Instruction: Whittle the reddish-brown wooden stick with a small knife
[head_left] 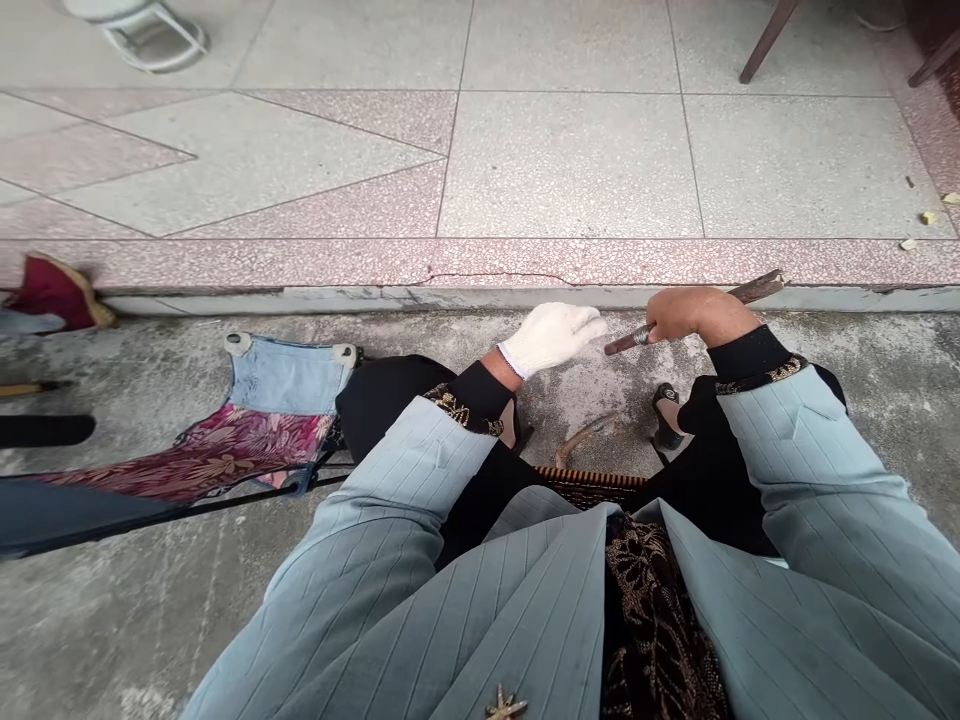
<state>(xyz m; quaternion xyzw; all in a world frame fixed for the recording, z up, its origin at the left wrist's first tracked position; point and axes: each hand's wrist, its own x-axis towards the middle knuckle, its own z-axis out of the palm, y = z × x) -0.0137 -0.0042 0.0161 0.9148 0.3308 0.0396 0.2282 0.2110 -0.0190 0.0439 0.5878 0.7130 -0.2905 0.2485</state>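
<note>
My left hand [553, 338], in a white knitted glove, reaches toward the right hand with its fingers stretched out and a little bent. I see nothing in it, though its palm side is hidden. My bare right hand [686, 315] is closed around a dark wooden stick [757, 287]. Grey wire is wound round the stick near its lower end, which points at the gloved fingertips, a small gap apart. The other end, rough and broken-looking, sticks out past my wrist. On the concrete between my feet lies a curved piece of wood [589, 437].
A raised tiled floor edge [360, 300] runs across in front of me. To my left stands a low fabric folding chair [289, 375], with a red shoe [60, 292] beyond it. A white stool [154, 40] and dark furniture legs [766, 40] stand on the tiles.
</note>
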